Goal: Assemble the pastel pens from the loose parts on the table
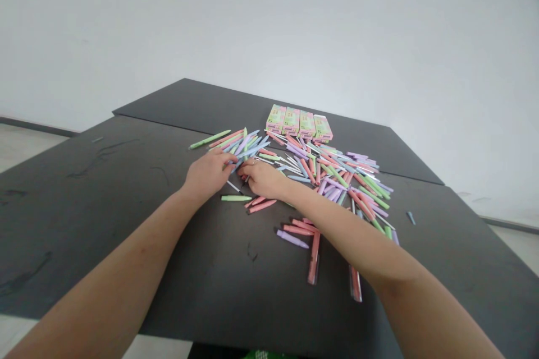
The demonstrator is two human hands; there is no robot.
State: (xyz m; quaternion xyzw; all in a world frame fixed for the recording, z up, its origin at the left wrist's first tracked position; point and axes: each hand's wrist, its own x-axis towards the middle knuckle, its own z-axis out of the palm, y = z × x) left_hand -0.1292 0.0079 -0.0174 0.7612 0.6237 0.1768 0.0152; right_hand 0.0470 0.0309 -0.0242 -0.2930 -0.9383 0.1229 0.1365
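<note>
Beyond red pen pieces [314, 258] on the counter [219, 291], the right hand [265, 179] and left hand [208, 171] were held close together, grip unclear, at blue pens [255, 150], while the heap [337, 176] could be scattered toward the boxes [291, 120] by the right forearm [349, 230].

Slim pastel pen barrels [256, 149], blue, green, purple and coral, heaped at crossing angles, thin white refills [290, 168] loose to their right, one pale green barrel [236, 198] lying flat and sideways nearer the viewer, coral barrels [262, 206] bunched just beside it
</note>
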